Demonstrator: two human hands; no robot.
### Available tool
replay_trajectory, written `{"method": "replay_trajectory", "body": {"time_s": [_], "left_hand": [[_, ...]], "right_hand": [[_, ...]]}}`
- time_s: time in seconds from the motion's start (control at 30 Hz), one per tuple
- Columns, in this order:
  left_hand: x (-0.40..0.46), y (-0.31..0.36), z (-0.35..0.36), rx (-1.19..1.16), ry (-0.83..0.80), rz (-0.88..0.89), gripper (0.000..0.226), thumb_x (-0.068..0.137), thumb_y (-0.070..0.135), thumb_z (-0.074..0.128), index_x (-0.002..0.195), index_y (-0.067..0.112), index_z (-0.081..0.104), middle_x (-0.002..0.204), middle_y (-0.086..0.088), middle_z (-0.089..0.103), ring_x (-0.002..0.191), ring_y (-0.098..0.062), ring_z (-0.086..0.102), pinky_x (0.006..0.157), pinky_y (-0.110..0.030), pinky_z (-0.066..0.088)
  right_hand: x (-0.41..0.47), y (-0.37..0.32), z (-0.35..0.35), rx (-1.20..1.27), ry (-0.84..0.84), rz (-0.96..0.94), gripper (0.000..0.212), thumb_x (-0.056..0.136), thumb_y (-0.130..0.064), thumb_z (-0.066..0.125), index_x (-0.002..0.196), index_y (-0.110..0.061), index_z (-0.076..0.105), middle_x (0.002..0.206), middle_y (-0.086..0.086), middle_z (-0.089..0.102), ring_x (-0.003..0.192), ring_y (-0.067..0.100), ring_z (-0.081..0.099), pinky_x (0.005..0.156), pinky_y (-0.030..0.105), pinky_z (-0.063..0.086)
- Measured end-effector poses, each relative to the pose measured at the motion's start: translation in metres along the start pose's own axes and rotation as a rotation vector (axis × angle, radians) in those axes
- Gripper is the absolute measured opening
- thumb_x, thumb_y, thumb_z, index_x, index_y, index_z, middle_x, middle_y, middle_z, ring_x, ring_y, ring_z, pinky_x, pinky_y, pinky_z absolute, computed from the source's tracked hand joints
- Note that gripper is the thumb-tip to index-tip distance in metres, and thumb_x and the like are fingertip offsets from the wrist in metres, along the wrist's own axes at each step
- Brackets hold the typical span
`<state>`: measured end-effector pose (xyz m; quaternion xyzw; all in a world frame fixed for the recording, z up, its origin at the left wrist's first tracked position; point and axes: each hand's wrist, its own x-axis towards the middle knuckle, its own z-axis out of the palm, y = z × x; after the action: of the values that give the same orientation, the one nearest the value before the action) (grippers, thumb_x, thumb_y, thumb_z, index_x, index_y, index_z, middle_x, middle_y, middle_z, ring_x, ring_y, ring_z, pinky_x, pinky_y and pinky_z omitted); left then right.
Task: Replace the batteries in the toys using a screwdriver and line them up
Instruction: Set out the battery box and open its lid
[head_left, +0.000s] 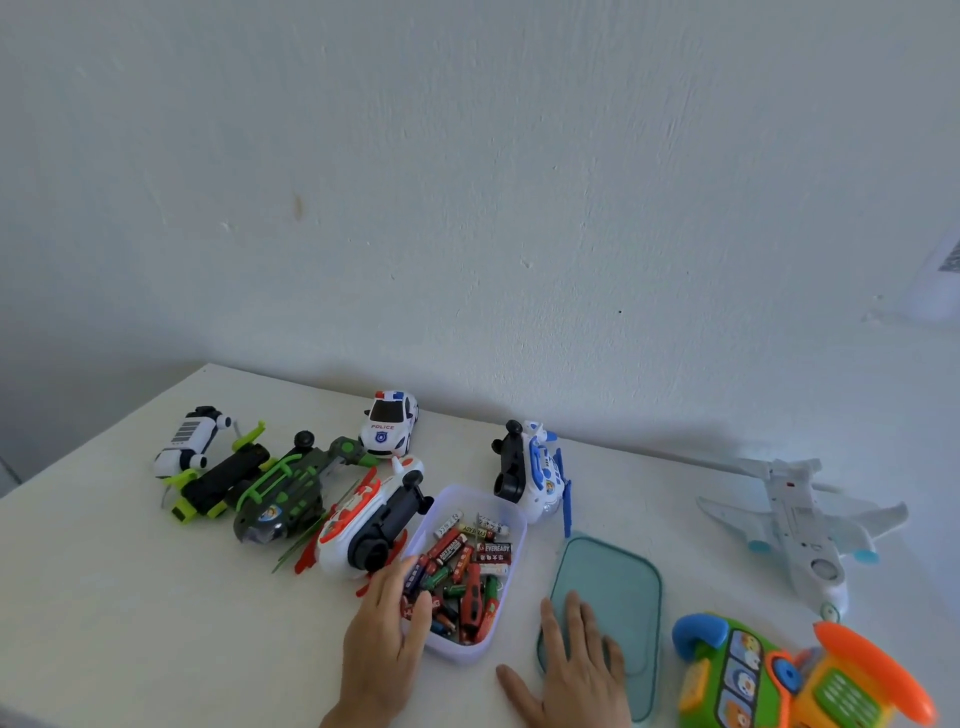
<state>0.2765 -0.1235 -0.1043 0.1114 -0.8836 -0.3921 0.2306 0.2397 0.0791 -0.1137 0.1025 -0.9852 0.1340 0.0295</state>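
Note:
A clear plastic box holds several batteries and a red-handled screwdriver. My left hand grips the box's near left rim, thumb inside over the batteries. My right hand lies flat with straight fingers on the teal lid beside the box. Toys lie behind: a red-white helicopter on its side, a green helicopter, a black-green toy, a white robot toy, a police car and a blue-white helicopter.
A white toy plane lies at the right. A colourful toy phone with an orange handset sits at the near right corner. The white table meets a white wall at the back; its left edge runs diagonally.

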Motion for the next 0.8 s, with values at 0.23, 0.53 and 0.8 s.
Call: {"method": "replay_trajectory", "body": {"time_s": [0.23, 0.53, 0.8], "left_hand": [[0.020, -0.008, -0.036, 0.067, -0.335, 0.054, 0.050, 0.095, 0.054, 0.041, 0.139, 0.031, 0.041, 0.136, 0.018, 0.045, 0.117, 0.005, 0.044, 0.092, -0.007, 0.035], [0.062, -0.029, -0.110, 0.162, -0.220, 0.295, 0.027, 0.083, 0.012, 0.071, 0.108, 0.021, 0.068, 0.103, 0.016, 0.060, 0.090, 0.001, 0.058, 0.073, -0.004, 0.043], [0.086, -0.052, -0.096, 0.371, -0.285, 0.339, 0.079, 0.062, 0.035, 0.084, 0.131, 0.015, 0.052, 0.122, -0.011, 0.057, 0.105, -0.033, 0.060, 0.078, -0.042, 0.053]], "right_hand": [[-0.004, -0.002, -0.002, -0.029, -0.042, 0.056, 0.078, 0.081, -0.078, 0.009, 0.118, -0.021, 0.047, 0.113, 0.015, 0.068, 0.098, 0.030, 0.068, 0.077, 0.044, 0.045], [-0.014, -0.053, 0.011, 0.200, 0.080, -0.052, 0.093, 0.074, -0.081, 0.033, 0.138, -0.013, 0.031, 0.143, 0.004, 0.044, 0.140, 0.005, 0.027, 0.109, 0.035, 0.021], [-0.014, -0.055, 0.008, 0.041, 0.038, 0.003, 0.104, 0.074, -0.086, 0.012, 0.148, -0.014, 0.019, 0.148, -0.002, 0.040, 0.136, 0.011, 0.037, 0.109, 0.032, 0.011]]}}
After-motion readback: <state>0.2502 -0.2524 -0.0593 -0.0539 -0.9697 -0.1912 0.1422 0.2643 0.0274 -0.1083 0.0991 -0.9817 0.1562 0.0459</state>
